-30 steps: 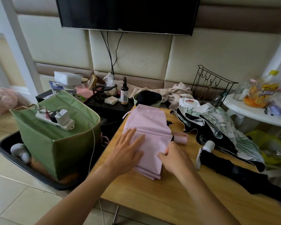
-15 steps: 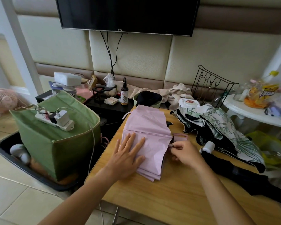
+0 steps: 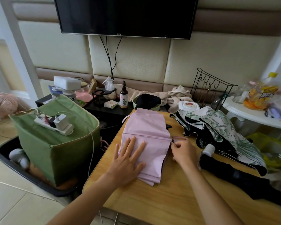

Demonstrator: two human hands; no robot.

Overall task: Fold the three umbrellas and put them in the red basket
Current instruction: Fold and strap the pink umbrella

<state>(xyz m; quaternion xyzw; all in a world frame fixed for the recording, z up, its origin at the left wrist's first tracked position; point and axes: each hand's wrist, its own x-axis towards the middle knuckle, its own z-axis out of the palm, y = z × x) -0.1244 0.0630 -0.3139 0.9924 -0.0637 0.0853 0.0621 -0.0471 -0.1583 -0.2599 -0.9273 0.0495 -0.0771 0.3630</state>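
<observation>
A: While the left hand (image 3: 127, 161) lies flat with straight, spread fingers on the pale pink fabric umbrella (image 3: 146, 143), what is the other grip doing?

B: The right hand (image 3: 183, 151) has its fingers curled at the pink umbrella's right edge, pinching the thin pink closure strap (image 3: 179, 138) that sticks out there.

A: And the pink umbrella itself?

B: It lies flattened in pleats on the light wooden tabletop (image 3: 169, 200), its far end reaching the tabletop's back edge.

A: What sits to the right of the pink umbrella?

B: A white umbrella with a green leaf print and black lining (image 3: 221, 129), spread loosely on the tabletop. Just nearer than that one, also right of the pink umbrella, is a black umbrella with a white handle (image 3: 243, 174), lying collapsed.

A: To the left of the pink umbrella?

B: A green fabric box (image 3: 55, 146) off the tabletop, standing in a black tray (image 3: 10, 164), with a white power strip (image 3: 53, 125) on top.
</observation>
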